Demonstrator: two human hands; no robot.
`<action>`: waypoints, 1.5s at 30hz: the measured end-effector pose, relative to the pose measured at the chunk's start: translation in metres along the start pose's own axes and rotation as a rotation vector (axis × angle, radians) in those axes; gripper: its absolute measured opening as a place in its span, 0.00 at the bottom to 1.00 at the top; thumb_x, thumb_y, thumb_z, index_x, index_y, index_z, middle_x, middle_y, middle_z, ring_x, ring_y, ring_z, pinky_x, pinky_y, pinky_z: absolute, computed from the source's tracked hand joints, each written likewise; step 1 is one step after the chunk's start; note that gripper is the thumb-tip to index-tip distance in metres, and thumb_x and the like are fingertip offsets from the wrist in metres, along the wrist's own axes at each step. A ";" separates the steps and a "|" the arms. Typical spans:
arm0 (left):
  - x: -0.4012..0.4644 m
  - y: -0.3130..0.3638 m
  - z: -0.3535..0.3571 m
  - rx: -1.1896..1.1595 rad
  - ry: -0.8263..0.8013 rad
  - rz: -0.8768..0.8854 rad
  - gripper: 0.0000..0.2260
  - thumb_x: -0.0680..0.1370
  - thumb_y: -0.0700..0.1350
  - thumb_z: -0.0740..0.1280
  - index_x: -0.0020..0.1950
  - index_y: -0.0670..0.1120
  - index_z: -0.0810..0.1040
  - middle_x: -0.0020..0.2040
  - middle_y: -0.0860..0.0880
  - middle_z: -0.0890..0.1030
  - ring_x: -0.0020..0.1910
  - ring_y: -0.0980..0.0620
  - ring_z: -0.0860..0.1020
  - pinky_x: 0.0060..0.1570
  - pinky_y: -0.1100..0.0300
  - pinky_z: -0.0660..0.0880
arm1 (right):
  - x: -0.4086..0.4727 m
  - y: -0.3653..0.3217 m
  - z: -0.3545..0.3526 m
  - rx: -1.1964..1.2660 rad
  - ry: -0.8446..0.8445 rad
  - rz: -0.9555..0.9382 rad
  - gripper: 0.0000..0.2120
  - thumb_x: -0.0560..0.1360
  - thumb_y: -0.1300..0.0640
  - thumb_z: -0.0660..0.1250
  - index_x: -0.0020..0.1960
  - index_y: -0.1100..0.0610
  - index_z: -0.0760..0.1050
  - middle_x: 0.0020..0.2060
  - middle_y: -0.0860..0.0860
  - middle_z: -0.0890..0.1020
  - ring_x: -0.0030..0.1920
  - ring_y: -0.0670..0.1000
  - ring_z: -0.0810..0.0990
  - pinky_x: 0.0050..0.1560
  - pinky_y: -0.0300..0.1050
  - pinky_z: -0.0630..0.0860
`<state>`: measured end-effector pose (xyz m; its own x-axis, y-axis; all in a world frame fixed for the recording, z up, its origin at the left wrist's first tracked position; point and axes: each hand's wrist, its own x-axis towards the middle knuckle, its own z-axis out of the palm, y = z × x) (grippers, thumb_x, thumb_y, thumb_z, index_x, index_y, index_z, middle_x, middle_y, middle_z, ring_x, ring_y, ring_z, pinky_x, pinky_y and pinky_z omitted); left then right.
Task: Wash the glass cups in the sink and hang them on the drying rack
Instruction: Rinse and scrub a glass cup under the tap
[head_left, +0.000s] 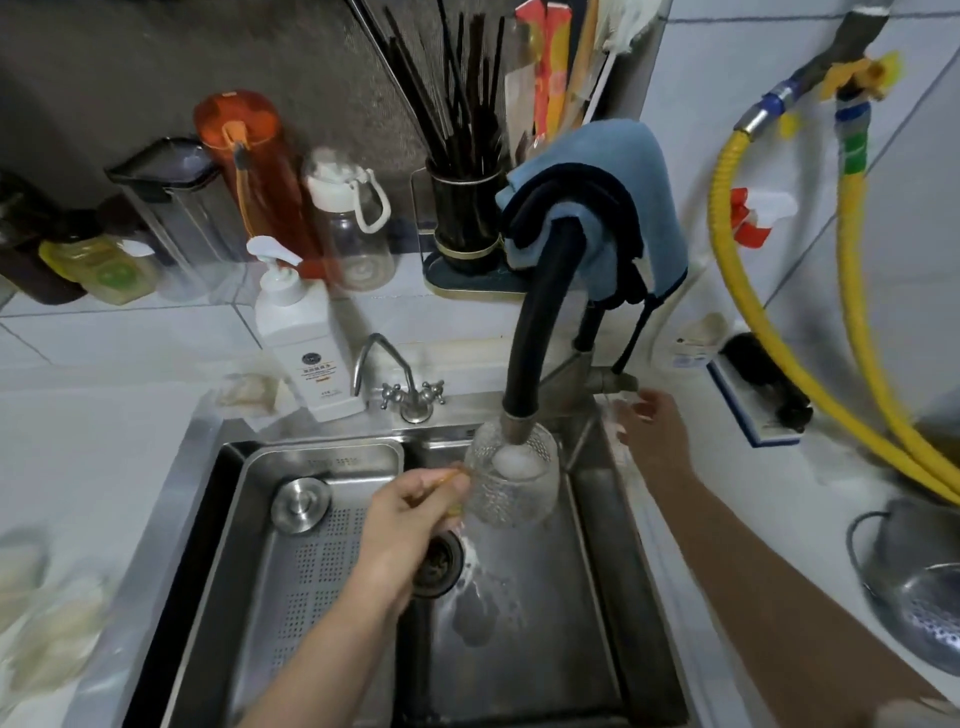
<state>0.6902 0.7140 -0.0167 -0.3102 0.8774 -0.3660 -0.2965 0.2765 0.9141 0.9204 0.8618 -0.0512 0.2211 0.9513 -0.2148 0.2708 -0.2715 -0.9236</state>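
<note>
Left hand (410, 512) grips the glass cup (511, 475) by its handle under the black tap (540, 332). Right hand (652, 431) reaches the tap lever, blurry; grip unclear.

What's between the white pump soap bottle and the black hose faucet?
In the head view, a small chrome two-handled tap stands on the sink's back ledge between the white pump soap bottle and the black hose faucet.
</note>
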 end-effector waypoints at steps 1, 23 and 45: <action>0.001 0.001 0.002 -0.011 0.007 0.000 0.03 0.74 0.37 0.70 0.46 0.39 0.83 0.44 0.52 0.86 0.40 0.55 0.81 0.40 0.66 0.79 | 0.012 0.002 0.001 -0.003 0.019 -0.006 0.20 0.76 0.54 0.68 0.65 0.60 0.68 0.54 0.55 0.77 0.55 0.59 0.78 0.60 0.59 0.76; -0.003 -0.001 0.003 0.023 0.053 -0.056 0.03 0.74 0.35 0.70 0.44 0.40 0.83 0.52 0.48 0.85 0.48 0.53 0.81 0.45 0.64 0.77 | 0.081 0.025 0.013 -0.286 0.047 -0.115 0.14 0.78 0.61 0.58 0.56 0.63 0.79 0.51 0.63 0.83 0.54 0.65 0.80 0.59 0.62 0.74; -0.004 -0.001 -0.009 0.043 0.098 -0.040 0.02 0.74 0.36 0.71 0.43 0.39 0.83 0.49 0.46 0.85 0.43 0.51 0.78 0.45 0.61 0.76 | -0.007 0.017 0.019 0.009 -0.105 0.026 0.08 0.74 0.57 0.66 0.37 0.58 0.72 0.33 0.54 0.74 0.38 0.54 0.73 0.39 0.47 0.70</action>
<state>0.6832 0.7067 -0.0181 -0.3858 0.8234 -0.4161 -0.2724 0.3292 0.9041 0.9055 0.8538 -0.0711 0.1288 0.9541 -0.2704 0.2581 -0.2956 -0.9198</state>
